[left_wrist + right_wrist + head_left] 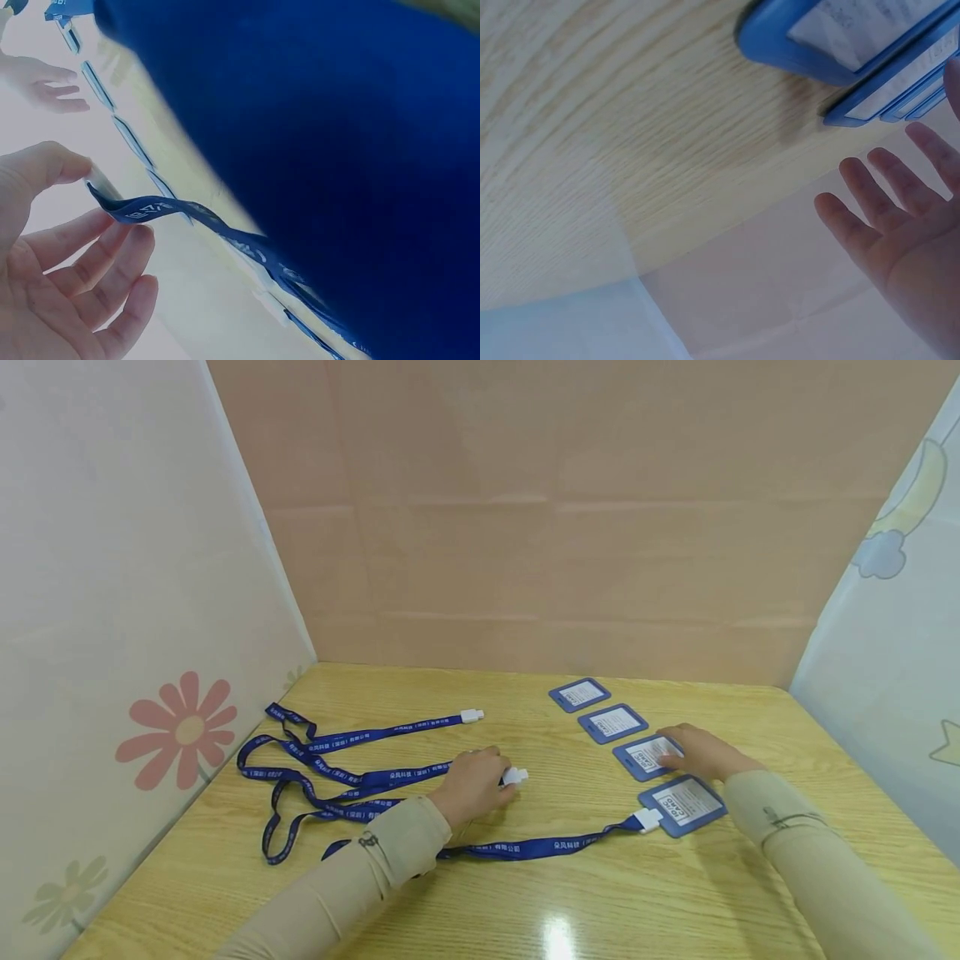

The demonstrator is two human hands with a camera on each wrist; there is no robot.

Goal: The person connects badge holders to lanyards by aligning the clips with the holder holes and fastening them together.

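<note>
My left hand (474,789) pinches the white plastic clip (515,777) of a blue lanyard (420,773) between thumb and forefinger. In the left wrist view the strap (146,210) trails off from these fingertips, and the other fingers are loosely bent. My right hand (705,752) is at a blue badge holder (647,757), its thumb overlapping the card. Those fingers look spread and relaxed in the right wrist view, beside the edges of the holders (845,120). Nearest me, another badge holder (686,806) lies with a lanyard's white clip (647,820) at its slotted end.
Two more badge holders (612,722) (580,693) lie farther back in the same slanting row. At left, several lanyards overlap in loops, and one ends in a white clip (472,716). Cloth walls (562,568) enclose the wooden table (525,910) at back and sides.
</note>
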